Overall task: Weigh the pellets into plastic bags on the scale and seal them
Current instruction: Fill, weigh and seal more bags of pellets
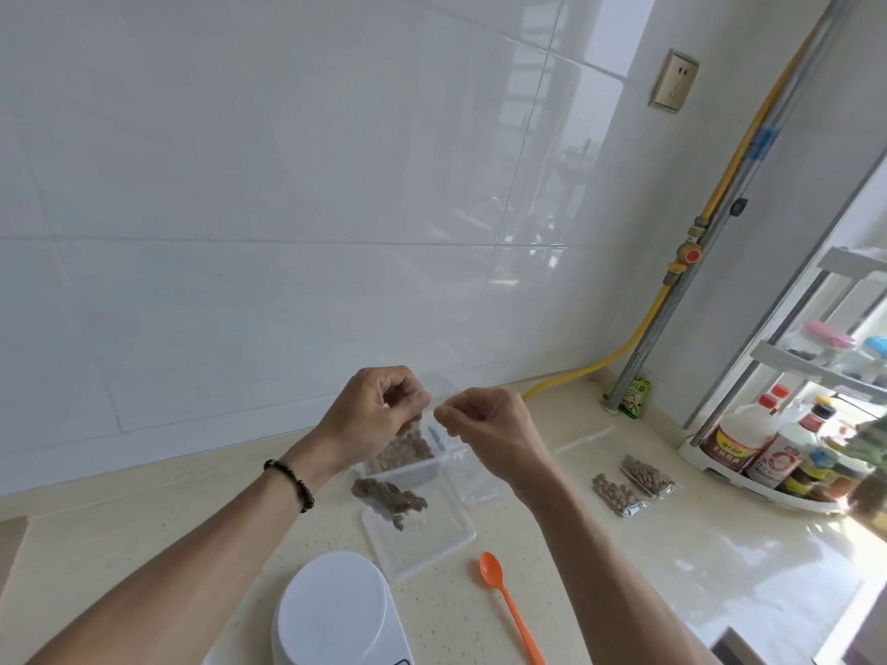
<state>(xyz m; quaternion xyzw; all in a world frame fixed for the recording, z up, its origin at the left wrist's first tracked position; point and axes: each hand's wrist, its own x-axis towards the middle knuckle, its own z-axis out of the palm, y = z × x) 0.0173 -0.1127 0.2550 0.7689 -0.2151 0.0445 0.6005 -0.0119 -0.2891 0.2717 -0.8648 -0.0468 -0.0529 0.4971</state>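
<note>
Two filled pellet bags (633, 484) lie right of the right hand (485, 424), which with the left hand (379, 407) pinches another clear bag (434, 415) above the pellet tub (401, 460); scale (336, 611) unused.

We see a white tiled wall (288, 184) behind the beige countertop (624, 568), with a beige wall socket (673, 81) high on the right. A yellow hose (638, 338) with a red-handled valve (689, 254) runs down beside a grey pipe (681, 300) to the counter, where a small green packet (634, 398) leans at the pipe's foot. At the far right a white rack (749, 477) holds sauce bottles (777, 453).
</note>
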